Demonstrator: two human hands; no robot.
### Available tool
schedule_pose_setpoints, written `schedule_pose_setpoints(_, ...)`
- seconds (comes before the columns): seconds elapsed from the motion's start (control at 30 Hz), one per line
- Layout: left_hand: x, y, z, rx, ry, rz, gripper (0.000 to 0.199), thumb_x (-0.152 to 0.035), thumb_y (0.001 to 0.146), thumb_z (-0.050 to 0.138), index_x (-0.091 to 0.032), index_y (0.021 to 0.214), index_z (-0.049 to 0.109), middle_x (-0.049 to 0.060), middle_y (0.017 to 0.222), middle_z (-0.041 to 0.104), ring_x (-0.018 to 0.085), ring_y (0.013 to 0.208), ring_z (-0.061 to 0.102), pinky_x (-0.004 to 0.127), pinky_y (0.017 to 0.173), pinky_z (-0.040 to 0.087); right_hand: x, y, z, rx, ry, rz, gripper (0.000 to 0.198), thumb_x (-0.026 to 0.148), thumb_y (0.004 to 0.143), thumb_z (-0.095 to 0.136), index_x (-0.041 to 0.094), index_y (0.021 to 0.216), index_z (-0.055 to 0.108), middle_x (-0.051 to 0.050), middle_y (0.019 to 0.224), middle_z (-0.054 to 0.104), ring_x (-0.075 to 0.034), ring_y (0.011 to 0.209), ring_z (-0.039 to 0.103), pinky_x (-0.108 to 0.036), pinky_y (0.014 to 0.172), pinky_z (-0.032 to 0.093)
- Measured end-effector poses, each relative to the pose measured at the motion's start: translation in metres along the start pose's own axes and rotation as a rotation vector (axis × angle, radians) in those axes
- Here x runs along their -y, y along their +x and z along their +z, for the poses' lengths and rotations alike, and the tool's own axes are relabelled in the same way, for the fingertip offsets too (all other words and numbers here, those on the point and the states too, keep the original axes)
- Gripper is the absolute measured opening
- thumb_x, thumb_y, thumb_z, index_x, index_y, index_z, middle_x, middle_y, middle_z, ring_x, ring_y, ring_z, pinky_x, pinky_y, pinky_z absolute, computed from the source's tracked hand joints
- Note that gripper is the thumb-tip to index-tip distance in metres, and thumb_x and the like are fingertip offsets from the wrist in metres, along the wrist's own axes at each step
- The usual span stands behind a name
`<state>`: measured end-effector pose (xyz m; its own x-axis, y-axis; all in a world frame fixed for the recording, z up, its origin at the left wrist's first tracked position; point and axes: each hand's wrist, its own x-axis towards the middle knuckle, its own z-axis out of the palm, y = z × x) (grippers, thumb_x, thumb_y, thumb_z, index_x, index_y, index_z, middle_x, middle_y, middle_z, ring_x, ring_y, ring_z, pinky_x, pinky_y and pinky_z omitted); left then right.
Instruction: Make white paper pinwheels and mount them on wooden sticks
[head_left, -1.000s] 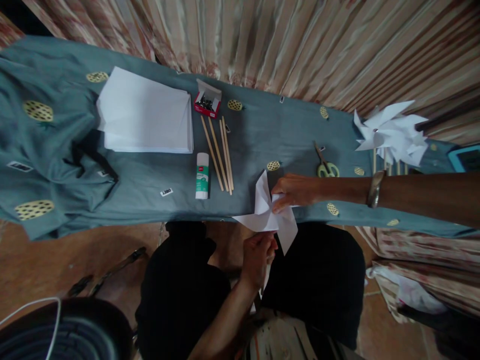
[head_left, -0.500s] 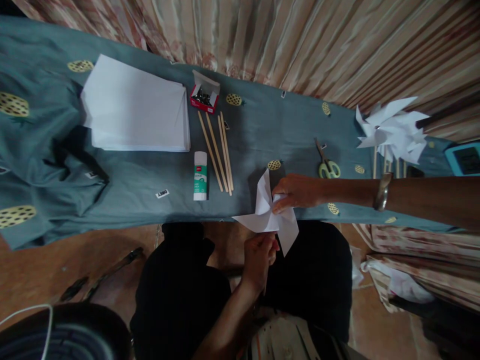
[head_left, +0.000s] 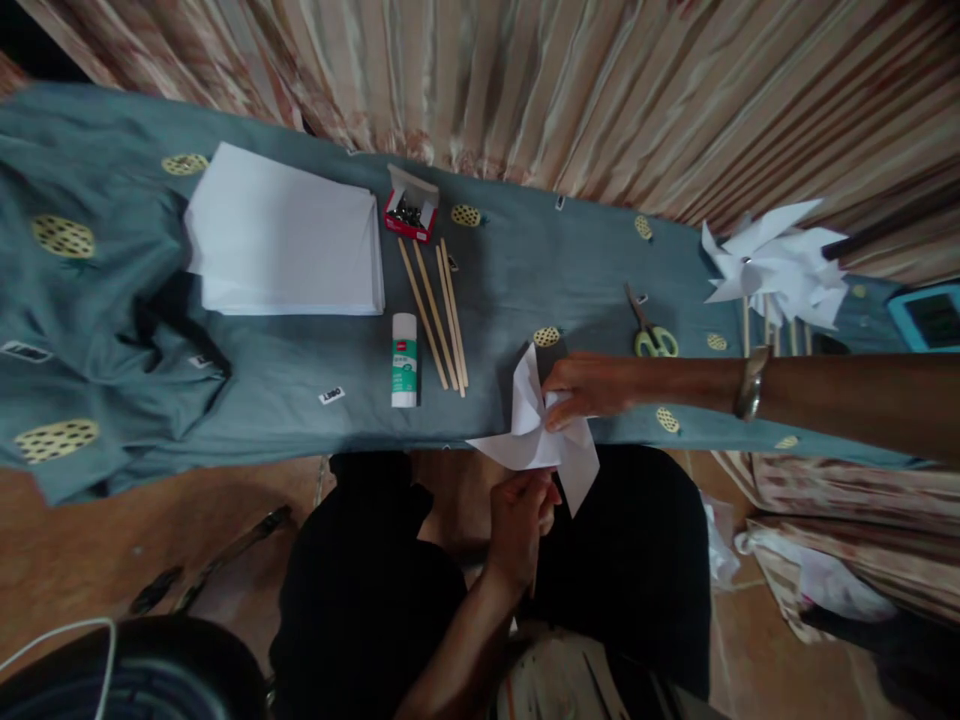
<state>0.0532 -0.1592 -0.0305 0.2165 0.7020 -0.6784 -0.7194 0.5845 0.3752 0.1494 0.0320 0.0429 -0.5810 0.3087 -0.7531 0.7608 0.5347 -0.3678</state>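
A white paper pinwheel (head_left: 532, 440) with folded blades is held at the table's front edge, over my lap. My right hand (head_left: 589, 388), with a bracelet on its wrist, reaches in from the right; its fingers press on the middle of the pinwheel and cover its centre. Just below the blades, my left hand (head_left: 521, 515) is wrapped round the pinwheel's wooden stick (head_left: 534, 580), whose lower end shows under the fist. On the cloth to the left stand or lie a glue stick (head_left: 404, 362) and several loose wooden sticks (head_left: 454, 325).
A stack of white paper (head_left: 292, 245) and a small red box of metal pins (head_left: 410, 212) lie at the left. Scissors (head_left: 654, 340) rest near my right forearm. Finished pinwheels (head_left: 784, 262) and a blue-framed device (head_left: 930, 315) are at the far right, before a curtain (head_left: 480, 90).
The view has shifted slightly, so the table items appear a little lower. Both hands keep the same grip on the pinwheel, which has hardly moved.
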Motion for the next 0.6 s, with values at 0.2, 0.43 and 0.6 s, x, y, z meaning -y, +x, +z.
schedule_pose_setpoints(0.2, 0.001, 0.002, 0.000, -0.031, 0.038, 0.070, 0.043, -0.051, 0.059, 0.080, -0.012, 0.064, 0.062, -0.003, 0.052, 0.050, 0.000, 0.038, 0.025, 0.022, 0.042, 0.010, 0.003, -0.006, -0.004, -0.005, 0.083, -0.006, 0.030, 0.045, 0.078, 0.069, 0.017, 0.070, 0.070, 0.003, 0.059, 0.057, -0.010, 0.054, 0.046, -0.024, 0.053, 0.030)
schedule_pose_setpoints(0.43, -0.001, 0.000, 0.003, -0.048, 0.143, 0.163, 0.046, -0.054, 0.059, 0.079, -0.012, 0.057, 0.061, -0.005, 0.045, 0.045, 0.002, 0.038, 0.028, 0.022, 0.042, 0.011, -0.003, -0.018, 0.003, -0.116, 0.089, -0.031, 0.036, 0.048, 0.076, 0.067, 0.015, 0.064, 0.064, 0.004, 0.056, 0.051, -0.010, 0.053, 0.044, -0.023, 0.050, 0.030)
schedule_pose_setpoints(0.6, -0.005, -0.001, 0.007, -0.053, 0.192, 0.189, 0.045, -0.055, 0.058, 0.079, -0.013, 0.057, 0.063, -0.007, 0.039, 0.037, 0.002, 0.036, 0.025, 0.022, 0.041, 0.010, -0.006, -0.026, 0.002, -0.165, 0.097, -0.011, 0.038, 0.054, 0.075, 0.067, 0.016, 0.070, 0.064, -0.001, 0.066, 0.061, -0.013, 0.061, 0.052, -0.024, 0.053, 0.032)
